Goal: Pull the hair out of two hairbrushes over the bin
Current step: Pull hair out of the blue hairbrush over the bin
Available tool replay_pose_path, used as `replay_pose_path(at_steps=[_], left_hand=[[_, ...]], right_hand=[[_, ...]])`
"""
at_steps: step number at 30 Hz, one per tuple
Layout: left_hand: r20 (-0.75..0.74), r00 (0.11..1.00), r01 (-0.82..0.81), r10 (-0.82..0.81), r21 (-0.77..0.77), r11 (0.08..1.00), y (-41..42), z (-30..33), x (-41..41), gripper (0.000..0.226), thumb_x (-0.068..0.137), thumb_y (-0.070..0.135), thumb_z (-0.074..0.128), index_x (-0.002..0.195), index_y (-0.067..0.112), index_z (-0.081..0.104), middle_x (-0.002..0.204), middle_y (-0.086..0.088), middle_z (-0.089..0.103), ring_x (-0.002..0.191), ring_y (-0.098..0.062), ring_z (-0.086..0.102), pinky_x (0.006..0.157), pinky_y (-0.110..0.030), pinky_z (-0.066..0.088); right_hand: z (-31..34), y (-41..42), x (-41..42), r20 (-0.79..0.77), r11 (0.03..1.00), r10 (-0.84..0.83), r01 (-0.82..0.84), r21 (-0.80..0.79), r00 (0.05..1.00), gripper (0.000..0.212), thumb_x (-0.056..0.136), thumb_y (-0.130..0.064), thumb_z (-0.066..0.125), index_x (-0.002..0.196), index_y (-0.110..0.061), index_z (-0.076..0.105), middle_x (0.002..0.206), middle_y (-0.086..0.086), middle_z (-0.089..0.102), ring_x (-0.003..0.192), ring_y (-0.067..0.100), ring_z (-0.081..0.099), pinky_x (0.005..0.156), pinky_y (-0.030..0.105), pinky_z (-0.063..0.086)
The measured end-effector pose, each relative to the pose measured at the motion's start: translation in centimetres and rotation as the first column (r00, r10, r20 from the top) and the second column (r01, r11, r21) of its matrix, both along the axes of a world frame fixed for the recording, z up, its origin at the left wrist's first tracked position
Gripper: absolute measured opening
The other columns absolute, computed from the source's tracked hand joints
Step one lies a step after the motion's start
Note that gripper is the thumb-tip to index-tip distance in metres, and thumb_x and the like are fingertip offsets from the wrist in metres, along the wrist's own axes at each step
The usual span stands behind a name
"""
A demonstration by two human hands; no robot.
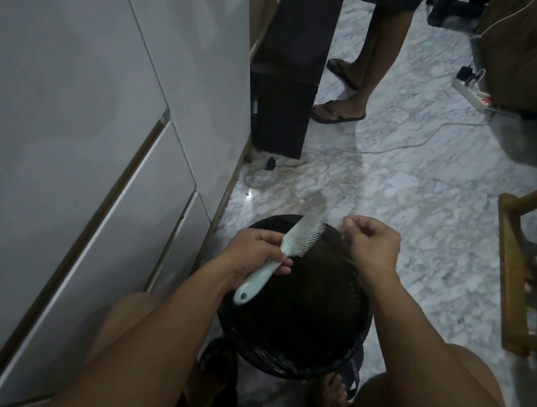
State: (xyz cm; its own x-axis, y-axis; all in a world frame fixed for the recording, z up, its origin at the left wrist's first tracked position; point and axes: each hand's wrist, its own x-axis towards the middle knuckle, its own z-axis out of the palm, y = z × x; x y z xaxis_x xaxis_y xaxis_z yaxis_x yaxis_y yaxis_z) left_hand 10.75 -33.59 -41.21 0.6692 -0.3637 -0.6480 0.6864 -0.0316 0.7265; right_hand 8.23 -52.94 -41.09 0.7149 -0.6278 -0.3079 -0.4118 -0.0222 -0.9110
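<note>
A pale green hairbrush (283,252) is held over the black lined bin (300,368) between my knees. My left hand (253,252) grips the brush by its handle, with the bristled head pointing up and to the right. My right hand (371,244) hovers just right of the bristles over the bin's far rim, its fingertips pinched together as if on fine strands; the hair itself is too thin to make out. Only one hairbrush is in view.
White cabinet doors (80,144) run along the left. A dark tall panel (286,86) stands ahead, with another person's legs in sandals (341,110) beside it. Cables and a power strip (473,92) lie on the marble floor. A wooden chair frame (514,270) is at the right.
</note>
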Motion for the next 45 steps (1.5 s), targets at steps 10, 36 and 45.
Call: replay_pose_path(at_steps=[10, 36, 45], left_hand=[[-0.043, 0.998, 0.035, -0.038, -0.069, 0.997, -0.3, 0.0, -0.3, 0.022, 0.084, -0.016, 0.060, 0.099, -0.002, 0.069, 0.096, -0.025, 0.069, 0.081, -0.028, 0.071, 0.074, -0.035, 0.063], [-0.094, 0.993, -0.082, 0.075, -0.072, 0.994, -0.3, 1.0, 0.1, 0.038, 0.087, -0.016, 0.055, 0.123, -0.005, 0.051, 0.105, -0.031, 0.065, 0.089, -0.040, 0.071, 0.071, -0.046, 0.062], [-0.124, 0.992, -0.021, 0.006, -0.118, 0.993, -0.5, 0.9, 0.2, 0.039, 0.090, -0.014, 0.051, 0.126, 0.000, 0.054, 0.110, -0.031, 0.064, 0.084, -0.037, 0.072, 0.068, -0.041, 0.063]], right_hand=[[0.3, 4.1, -1.8, -0.106, 0.834, 0.456, -0.466, -0.296, 0.884, 0.024, 0.079, -0.015, 0.076, 0.104, -0.016, 0.076, 0.096, -0.002, 0.071, 0.088, 0.008, 0.068, 0.084, 0.024, 0.055], [-1.0, 1.4, -0.7, -0.075, 0.977, 0.135, -0.146, -0.154, 0.988, 0.015, 0.089, -0.019, 0.064, 0.074, -0.021, 0.068, 0.069, 0.001, 0.069, 0.067, 0.021, 0.067, 0.068, 0.036, 0.057], [-1.1, 2.7, -1.2, -0.036, 0.924, 0.366, -0.367, -0.108, 0.930, 0.008, 0.085, -0.010, 0.071, 0.090, -0.013, 0.076, 0.080, 0.002, 0.073, 0.074, 0.018, 0.069, 0.072, 0.028, 0.057]])
